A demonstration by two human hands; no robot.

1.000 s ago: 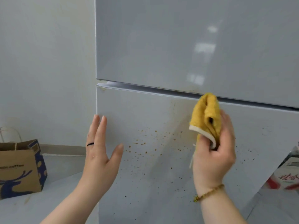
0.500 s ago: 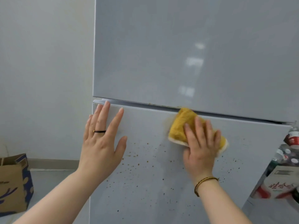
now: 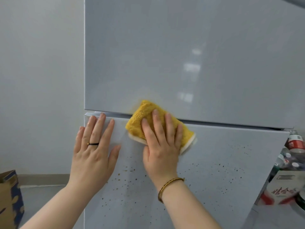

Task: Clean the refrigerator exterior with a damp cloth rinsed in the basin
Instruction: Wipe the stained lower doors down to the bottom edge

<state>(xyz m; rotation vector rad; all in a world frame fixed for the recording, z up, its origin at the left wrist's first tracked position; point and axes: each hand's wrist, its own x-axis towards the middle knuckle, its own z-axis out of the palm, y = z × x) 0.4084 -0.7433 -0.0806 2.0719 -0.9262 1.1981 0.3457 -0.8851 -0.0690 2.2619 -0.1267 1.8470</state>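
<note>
Right hand: my right hand (image 3: 160,146) is lying flat with its fingers spread, pressing the yellow cloth (image 3: 145,113) against the refrigerator (image 3: 181,55); it is not gripping the cloth, only pinning it under the palm.
Left hand: my left hand (image 3: 94,151) is resting open and flat on the lower door (image 3: 231,162) near its upper left corner, holding nothing, fingertips reaching the top edge.
Cloth position: it is sitting folded across the seam (image 3: 214,122) between the upper and lower doors, its top corner overlapping the upper door, its long axis slanting down toward the right edge.
Soil: brown specks (image 3: 130,170) are scattered over the lower door, lying below and to the right of my right hand, well toward the right edge too.
Coming move, as I judge it: the wiping stroke is needing to travel downward and rightward; my right hand is the nearer one.
Basin: not in view.
Surroundings: a paper bag (image 3: 9,195) on the floor at left; bottles (image 3: 295,142) at right.
</note>
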